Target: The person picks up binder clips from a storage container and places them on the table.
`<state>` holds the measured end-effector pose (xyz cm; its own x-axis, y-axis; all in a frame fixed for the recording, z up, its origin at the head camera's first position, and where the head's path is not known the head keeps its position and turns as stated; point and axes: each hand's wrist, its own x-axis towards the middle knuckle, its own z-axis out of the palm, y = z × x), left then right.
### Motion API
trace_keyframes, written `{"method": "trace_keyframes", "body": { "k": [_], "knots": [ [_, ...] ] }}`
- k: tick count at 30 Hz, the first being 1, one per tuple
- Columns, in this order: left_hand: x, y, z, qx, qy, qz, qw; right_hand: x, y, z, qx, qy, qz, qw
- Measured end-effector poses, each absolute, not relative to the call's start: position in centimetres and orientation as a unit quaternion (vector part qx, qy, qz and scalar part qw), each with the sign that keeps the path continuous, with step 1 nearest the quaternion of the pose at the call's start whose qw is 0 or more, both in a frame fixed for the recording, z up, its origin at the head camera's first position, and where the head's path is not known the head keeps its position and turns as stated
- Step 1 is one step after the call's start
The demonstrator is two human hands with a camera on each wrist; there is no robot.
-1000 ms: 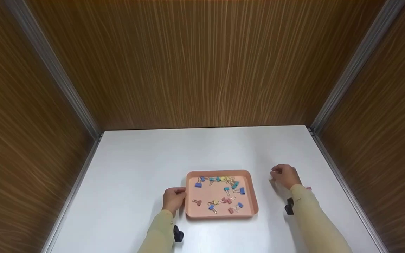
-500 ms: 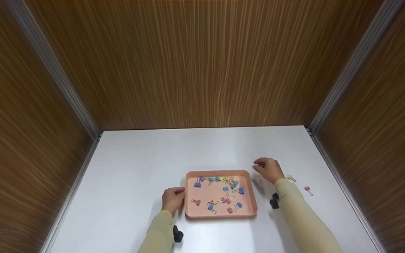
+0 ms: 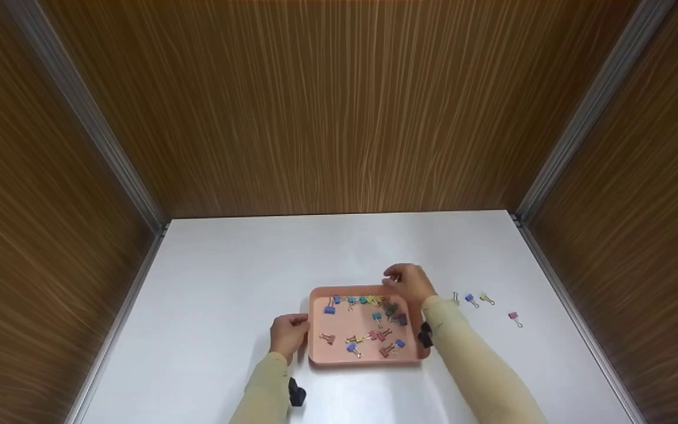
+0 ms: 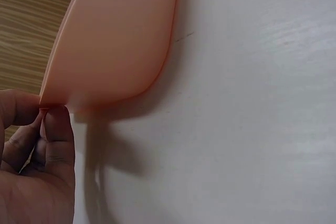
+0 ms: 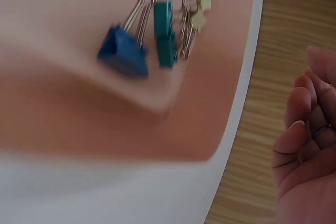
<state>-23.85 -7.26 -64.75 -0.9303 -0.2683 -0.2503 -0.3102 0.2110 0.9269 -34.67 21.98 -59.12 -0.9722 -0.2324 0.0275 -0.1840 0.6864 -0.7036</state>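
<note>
A pink rectangular tray (image 3: 345,361) holds several small binder clips in blue, teal, yellow and red. My left hand (image 3: 287,335) pinches the tray's left rim between thumb and fingers, as the left wrist view also shows. Over the tray's far right corner hovers my right hand (image 3: 411,284), its fingers loosely curled with nothing visible between them. Below it in the right wrist view lie a blue binder clip (image 5: 123,53), teal clips (image 5: 165,30) and yellow clips (image 5: 202,3) near that corner. My right sleeve hides part of the tray's right side.
On the white table (image 3: 227,277) right of the tray lie a blue clip (image 3: 471,300), a yellow clip (image 3: 485,299) and a pink clip (image 3: 514,318). Another clip (image 3: 455,296) sits near my right sleeve. Wood-grain panels (image 3: 339,106) enclose the table's back and sides.
My right hand has moved left from the table at the right to above the tray's far right corner, uncovering the loose clips behind it. My left hand stays at the tray's rim.
</note>
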Motion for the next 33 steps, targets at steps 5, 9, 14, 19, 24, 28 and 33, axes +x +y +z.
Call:
{"method": "trace_keyframes", "body": {
  "k": [5,9,14,19,24,28,33],
  "knots": [
    [-23.8,-7.1,-64.8,-0.195,0.773,0.603,0.028,-34.0,19.2,-59.3,-0.140,0.922,-0.355,0.062],
    [-23.7,-7.2,-64.7,-0.196,0.772,0.605,0.024,-33.5,17.3,-59.5,-0.162,0.930,-0.318,0.092],
    [-23.6,-7.5,-64.8,-0.194,0.775,0.601,0.022,-32.8,15.1,-60.3,-0.218,0.911,-0.331,0.111],
    [-23.4,-7.7,-64.9,-0.196,0.775,0.600,0.029,-31.9,13.5,-61.2,-0.244,0.906,-0.308,0.158],
    [-23.4,-7.7,-64.9,-0.199,0.771,0.605,0.024,-31.3,12.2,-61.8,-0.296,0.899,-0.259,0.194],
    [-23.4,-7.6,-64.8,-0.201,0.766,0.610,0.021,-31.0,11.2,-62.0,-0.323,0.891,-0.232,0.218],
    [-23.5,-7.5,-64.9,-0.202,0.770,0.604,0.019,-30.6,10.2,-61.8,-0.323,0.890,-0.199,0.253]
  ]
}}
